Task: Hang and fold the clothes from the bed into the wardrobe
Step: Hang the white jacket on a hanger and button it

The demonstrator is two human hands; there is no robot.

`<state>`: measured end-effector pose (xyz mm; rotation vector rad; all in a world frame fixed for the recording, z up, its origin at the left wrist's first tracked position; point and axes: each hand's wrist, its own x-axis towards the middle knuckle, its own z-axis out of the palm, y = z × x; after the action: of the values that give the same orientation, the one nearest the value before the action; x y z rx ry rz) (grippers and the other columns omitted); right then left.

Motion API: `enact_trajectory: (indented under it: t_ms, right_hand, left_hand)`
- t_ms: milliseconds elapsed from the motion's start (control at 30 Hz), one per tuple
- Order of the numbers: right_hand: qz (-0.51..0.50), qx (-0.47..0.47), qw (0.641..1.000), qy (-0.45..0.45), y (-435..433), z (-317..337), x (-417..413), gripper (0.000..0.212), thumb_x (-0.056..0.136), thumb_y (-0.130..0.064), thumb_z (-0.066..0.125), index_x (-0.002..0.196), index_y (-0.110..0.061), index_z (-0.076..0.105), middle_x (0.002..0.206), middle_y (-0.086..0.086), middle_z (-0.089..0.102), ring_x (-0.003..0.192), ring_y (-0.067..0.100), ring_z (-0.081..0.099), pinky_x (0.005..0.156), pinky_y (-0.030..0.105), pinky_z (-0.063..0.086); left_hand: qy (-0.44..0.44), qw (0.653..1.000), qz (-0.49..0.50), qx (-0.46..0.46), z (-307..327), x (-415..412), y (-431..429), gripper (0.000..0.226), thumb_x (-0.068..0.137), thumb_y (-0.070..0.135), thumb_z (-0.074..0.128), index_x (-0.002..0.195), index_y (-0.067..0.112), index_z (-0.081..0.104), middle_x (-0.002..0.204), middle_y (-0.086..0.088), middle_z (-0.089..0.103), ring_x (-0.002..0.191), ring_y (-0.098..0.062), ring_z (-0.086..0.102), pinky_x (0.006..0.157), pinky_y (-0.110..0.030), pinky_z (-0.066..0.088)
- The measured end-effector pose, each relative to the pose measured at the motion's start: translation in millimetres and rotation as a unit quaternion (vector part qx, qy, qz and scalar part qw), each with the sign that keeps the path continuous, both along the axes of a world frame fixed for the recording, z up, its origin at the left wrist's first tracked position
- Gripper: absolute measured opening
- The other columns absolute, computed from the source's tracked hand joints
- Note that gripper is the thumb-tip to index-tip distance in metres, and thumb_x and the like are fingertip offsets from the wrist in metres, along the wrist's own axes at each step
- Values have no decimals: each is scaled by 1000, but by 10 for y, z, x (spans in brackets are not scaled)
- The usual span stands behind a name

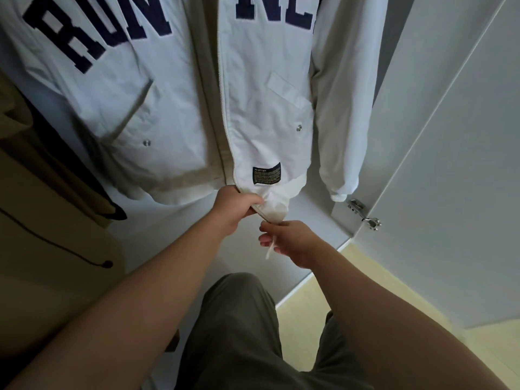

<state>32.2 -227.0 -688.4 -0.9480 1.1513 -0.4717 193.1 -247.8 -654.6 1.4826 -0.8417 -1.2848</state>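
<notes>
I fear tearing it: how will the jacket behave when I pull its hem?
Probably floppy: the jacket bunches where the left hand grips its hem. Likely light, as its thin fabric wrinkles and hangs loosely. It may swing, since its lower part hangs free.

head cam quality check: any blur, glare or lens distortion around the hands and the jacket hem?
Head view throughout: dim, cool light, no glare on the white jacket; wide-angle stretch fans its navy letters and slants the wardrobe door; left hand gripping the hem and right hand pinching a white cord look slightly soft; hem label print unreadable.
</notes>
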Motion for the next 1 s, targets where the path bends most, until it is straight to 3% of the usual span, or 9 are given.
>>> enact_trajectory:
  t_ms: [133,267,500,633,733,800,867,933,1000]
  right_hand:
    - [-34,-17,999,0,50,-52,49,31,92,-33,69,98,-3,74,58,-1,47,55,17,53,64,31,54]
    - [-36,-19,999,29,58,-46,87,30,96,-35,62,102,-8,74,57,-2,29,49,16,32,48,29,36]
    - [-135,-27,990,42,-69,-29,164,24,83,-32,78,94,-12,70,49,-1,41,41,16,36,44,26,34]
    - [-124,-86,985,85,-109,-29,163,23,83,-35,77,84,-12,75,47,-7,43,44,14,36,46,26,37]
    - [-145,-90,976,138,-153,-61,101,25,84,-36,76,79,-12,75,42,-10,44,43,13,36,48,27,38]
    - [-164,-88,970,155,-182,-92,54,25,85,-36,74,78,-13,74,49,-7,46,44,14,36,49,27,37]
    - [-170,-91,966,170,-196,-120,8,25,86,-37,73,76,-14,73,53,-5,48,45,14,38,48,26,38]
    - [-172,-94,963,185,-198,-147,-39,26,86,-39,72,74,-15,71,55,-4,50,46,13,39,47,26,38]
    - [-173,-95,961,196,-190,-177,-82,27,86,-41,71,74,-17,70,56,-4,51,46,13,41,46,26,39]
  left_hand:
    - [-150,988,23,-8,-69,59,-25,22,65,5,77,86,8,75,91,-13,76,83,-27,72,78,-47,60]
    - [-234,971,34,-16,-90,135,-47,13,67,13,78,79,8,73,84,-14,74,68,-22,64,74,-50,60]
    - [-242,968,71,-15,-83,183,-67,6,75,14,76,77,14,71,82,-5,74,85,-29,72,78,-46,60]
    - [-76,997,-2,-10,-47,297,-71,22,78,-6,68,92,10,73,97,-9,75,96,-28,71,89,-39,58]
    - [117,987,-49,99,-129,466,-63,41,79,-13,47,107,8,69,114,-9,68,104,-24,67,86,-34,54]
    - [183,965,34,184,-231,597,-77,34,86,-10,45,115,1,60,124,-17,59,103,-27,67,78,-35,54]
    - [230,938,145,217,-349,698,-112,30,88,-2,53,117,0,48,116,-23,56,96,-28,67,72,-34,56]
    - [291,910,234,182,-449,771,-170,36,88,4,61,118,5,42,107,-21,55,87,-26,67,70,-31,59]
    - [341,892,270,124,-533,815,-256,29,89,10,65,112,9,47,119,-15,51,87,-24,69,67,-30,60]
